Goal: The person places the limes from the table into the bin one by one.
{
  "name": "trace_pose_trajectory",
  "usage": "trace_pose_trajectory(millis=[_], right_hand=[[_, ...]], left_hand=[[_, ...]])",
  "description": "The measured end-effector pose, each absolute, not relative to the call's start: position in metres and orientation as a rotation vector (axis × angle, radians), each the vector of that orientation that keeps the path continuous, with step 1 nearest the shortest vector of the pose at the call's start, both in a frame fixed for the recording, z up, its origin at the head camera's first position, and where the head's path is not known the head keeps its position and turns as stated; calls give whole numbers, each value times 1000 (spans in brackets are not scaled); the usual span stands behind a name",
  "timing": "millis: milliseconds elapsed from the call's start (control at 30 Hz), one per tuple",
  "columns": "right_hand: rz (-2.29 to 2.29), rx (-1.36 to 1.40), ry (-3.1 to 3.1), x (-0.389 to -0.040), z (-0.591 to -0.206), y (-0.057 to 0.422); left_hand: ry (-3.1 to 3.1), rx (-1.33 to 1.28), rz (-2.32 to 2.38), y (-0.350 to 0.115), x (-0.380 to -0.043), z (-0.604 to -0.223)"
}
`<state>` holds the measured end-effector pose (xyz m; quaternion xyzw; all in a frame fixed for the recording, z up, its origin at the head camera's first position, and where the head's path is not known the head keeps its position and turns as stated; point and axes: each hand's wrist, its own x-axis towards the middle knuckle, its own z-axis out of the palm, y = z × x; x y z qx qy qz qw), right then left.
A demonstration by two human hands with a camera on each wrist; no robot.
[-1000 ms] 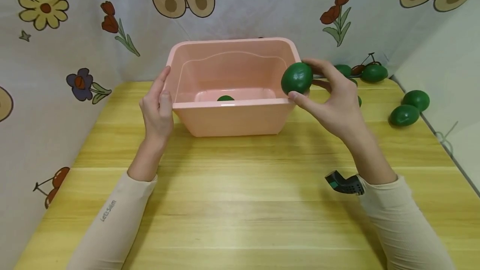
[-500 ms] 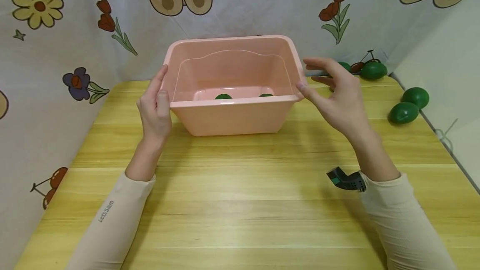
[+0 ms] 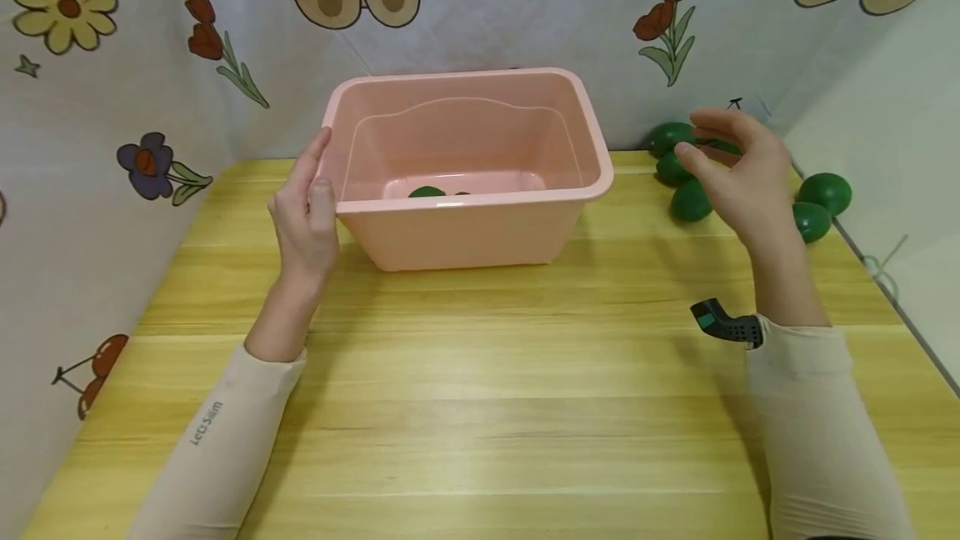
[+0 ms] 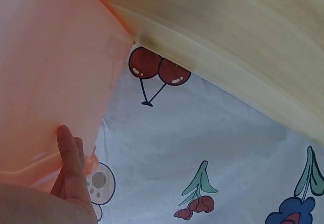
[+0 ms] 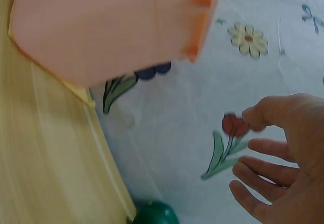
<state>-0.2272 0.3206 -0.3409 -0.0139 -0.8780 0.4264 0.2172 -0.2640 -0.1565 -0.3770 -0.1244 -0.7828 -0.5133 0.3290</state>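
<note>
The left hand (image 3: 303, 219) rested against the left end of the pink tub (image 3: 465, 169), fingers straight along its wall and the thumb up by the rim; the left wrist view showed the same fingers (image 4: 68, 163) flat on the pink plastic, curled round nothing. The tub stood toward the counter's (image 3: 480, 407) far edge, a little left of its middle, its back rim close to the flowered cloth (image 3: 480, 15) hung behind the counter. Inside it, on the floor near the front wall, lay dark green balls (image 3: 427, 191), only partly visible over the rim, so their number could not be told. The right hand (image 3: 738, 177) hovered above the counter near its far right corner, well apart from the tub, with the fingers spread and loosely bent and nothing in its grip; the right wrist view showed the open palm (image 5: 286, 168) and a bare gap between thumb and fingers. Just beyond and beneath that hand lay a cluster of green balls (image 3: 690, 200) at the far edge, and two more (image 3: 825, 192) sat by the right edge against the pale side wall (image 3: 892, 132). A small black device (image 3: 726, 325) was strapped at the right wrist.
</note>
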Motion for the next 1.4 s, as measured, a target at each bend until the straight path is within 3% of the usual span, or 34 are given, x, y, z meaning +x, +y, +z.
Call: trace_pose_trajectory(millis=[267, 600, 1133, 1400], right_hand=[[1116, -265, -2586, -235, -365, 356], [1114, -360, -2849, -242, -392, 377], [1053, -392, -2905, -242, -407, 379], [1002, -429, -2851, -238, -392, 373]], left_hand=[[-2054, -317, -1327, -157, -264, -376], [-2059, -344, -1291, -159, -265, -377], [-2052, -356, -1325, -156, -266, -376], [-2046, -351, -1300, -158, -267, -378]])
